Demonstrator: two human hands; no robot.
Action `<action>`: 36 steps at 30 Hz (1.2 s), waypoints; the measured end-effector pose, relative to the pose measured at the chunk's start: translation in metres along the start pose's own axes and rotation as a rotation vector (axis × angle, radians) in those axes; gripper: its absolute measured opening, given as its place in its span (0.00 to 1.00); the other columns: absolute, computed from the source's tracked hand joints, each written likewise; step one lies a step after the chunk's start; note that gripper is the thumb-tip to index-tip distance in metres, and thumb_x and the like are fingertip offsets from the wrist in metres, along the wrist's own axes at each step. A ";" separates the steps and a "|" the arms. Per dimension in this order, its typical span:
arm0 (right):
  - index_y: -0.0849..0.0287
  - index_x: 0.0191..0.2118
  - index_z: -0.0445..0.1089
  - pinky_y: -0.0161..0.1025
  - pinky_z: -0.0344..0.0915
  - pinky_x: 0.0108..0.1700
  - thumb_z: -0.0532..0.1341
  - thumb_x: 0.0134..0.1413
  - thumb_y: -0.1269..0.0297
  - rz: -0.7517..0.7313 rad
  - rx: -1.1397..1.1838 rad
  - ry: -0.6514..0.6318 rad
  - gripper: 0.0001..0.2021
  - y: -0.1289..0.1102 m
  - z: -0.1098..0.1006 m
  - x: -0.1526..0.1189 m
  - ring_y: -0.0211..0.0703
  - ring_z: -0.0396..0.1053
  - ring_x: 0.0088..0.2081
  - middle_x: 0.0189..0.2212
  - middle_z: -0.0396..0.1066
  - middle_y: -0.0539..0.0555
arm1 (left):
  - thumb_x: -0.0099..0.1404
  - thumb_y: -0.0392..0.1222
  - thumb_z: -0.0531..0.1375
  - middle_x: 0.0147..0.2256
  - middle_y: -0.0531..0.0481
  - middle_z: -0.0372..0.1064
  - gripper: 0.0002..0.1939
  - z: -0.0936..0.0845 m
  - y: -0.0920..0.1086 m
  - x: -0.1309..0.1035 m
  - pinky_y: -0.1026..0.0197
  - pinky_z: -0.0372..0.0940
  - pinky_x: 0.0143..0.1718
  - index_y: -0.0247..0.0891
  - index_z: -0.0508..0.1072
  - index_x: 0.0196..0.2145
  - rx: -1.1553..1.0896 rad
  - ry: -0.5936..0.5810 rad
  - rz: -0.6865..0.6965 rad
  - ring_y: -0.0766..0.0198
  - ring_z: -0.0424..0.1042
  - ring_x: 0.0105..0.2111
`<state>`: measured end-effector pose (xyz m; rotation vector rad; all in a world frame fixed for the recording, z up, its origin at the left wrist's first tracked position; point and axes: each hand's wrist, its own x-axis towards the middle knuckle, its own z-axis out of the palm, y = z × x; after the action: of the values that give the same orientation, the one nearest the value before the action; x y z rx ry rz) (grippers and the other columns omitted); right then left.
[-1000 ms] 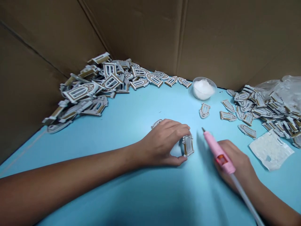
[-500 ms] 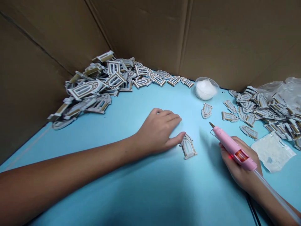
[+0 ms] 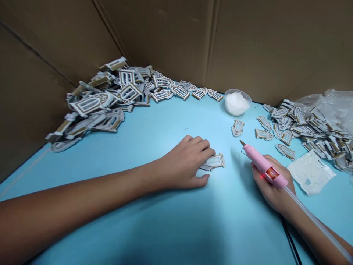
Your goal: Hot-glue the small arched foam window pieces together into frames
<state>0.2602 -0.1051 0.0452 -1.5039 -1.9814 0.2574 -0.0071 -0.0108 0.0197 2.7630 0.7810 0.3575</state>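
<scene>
My left hand (image 3: 187, 162) rests on the blue table, palm down. Its fingertips lie over the edge of a small arched window-shaped piece (image 3: 216, 161), white with gold-brown trim. The piece lies flat, its arched end partly hidden under the hand and its straight base pointing right. My left thumb is spread below it, apart from the piece. In my right hand (image 3: 271, 184) is a pink hot glue gun (image 3: 261, 162) with a clear glue stick (image 3: 311, 217) coming out of its back. Its metal nozzle points up and left, above the table and to the right of the piece.
A big heap of window-shaped pieces (image 3: 93, 103) stands at the back left. A clear tub of white material (image 3: 237, 103) sits at the back. On the right are more pieces (image 3: 300, 129), a plastic bag (image 3: 328, 106) and a whitish sheet (image 3: 311, 173). Cardboard walls (image 3: 165, 36) enclose the table.
The window-shaped piece has turned, its base swinging from pointing down to pointing right. My left fingers have come over it and the thumb has moved down off it. The glue gun stays in my right hand.
</scene>
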 end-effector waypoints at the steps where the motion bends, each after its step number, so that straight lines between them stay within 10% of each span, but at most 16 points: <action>1: 0.52 0.37 0.67 0.39 0.67 0.29 0.58 0.63 0.71 0.000 0.001 -0.007 0.05 0.000 0.000 0.000 0.43 0.72 0.28 0.29 0.72 0.51 | 0.64 0.50 0.64 0.41 0.44 0.71 0.16 0.000 0.000 0.000 0.52 0.57 0.41 0.37 0.74 0.43 -0.002 -0.006 -0.004 0.51 0.69 0.41; 6: 0.53 0.37 0.67 0.38 0.67 0.31 0.58 0.63 0.72 -0.018 0.053 -0.063 0.06 0.001 0.005 -0.003 0.41 0.72 0.30 0.31 0.72 0.51 | 0.57 0.70 0.66 0.42 0.41 0.72 0.33 -0.005 -0.002 -0.001 0.49 0.59 0.45 0.36 0.71 0.41 0.020 -0.029 -0.078 0.45 0.69 0.43; 12: 0.54 0.32 0.62 0.35 0.63 0.28 0.58 0.62 0.73 -0.051 0.101 -0.129 0.09 0.003 0.009 -0.007 0.38 0.66 0.25 0.26 0.65 0.47 | 0.60 0.45 0.68 0.67 0.36 0.59 0.50 -0.010 -0.011 -0.001 0.47 0.55 0.61 0.39 0.46 0.71 -0.221 -0.134 0.017 0.42 0.59 0.66; 24: 0.55 0.31 0.58 0.32 0.57 0.25 0.57 0.63 0.73 -0.272 -0.030 -0.167 0.10 -0.001 0.018 -0.014 0.35 0.60 0.24 0.25 0.60 0.47 | 0.60 0.49 0.74 0.57 0.38 0.70 0.49 0.014 -0.004 -0.008 0.52 0.62 0.55 0.41 0.49 0.68 -0.257 0.174 0.188 0.48 0.72 0.54; 36: 0.55 0.32 0.54 0.33 0.53 0.26 0.55 0.65 0.75 -0.253 -0.025 -0.241 0.12 0.008 0.021 -0.026 0.35 0.56 0.26 0.28 0.55 0.48 | 0.68 0.52 0.68 0.55 0.39 0.72 0.37 0.016 -0.003 -0.007 0.51 0.62 0.54 0.41 0.53 0.65 -0.230 0.214 0.236 0.50 0.73 0.52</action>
<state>0.2579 -0.1220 0.0150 -1.2676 -2.3481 0.3182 -0.0097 -0.0153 0.0030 2.6283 0.4243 0.7491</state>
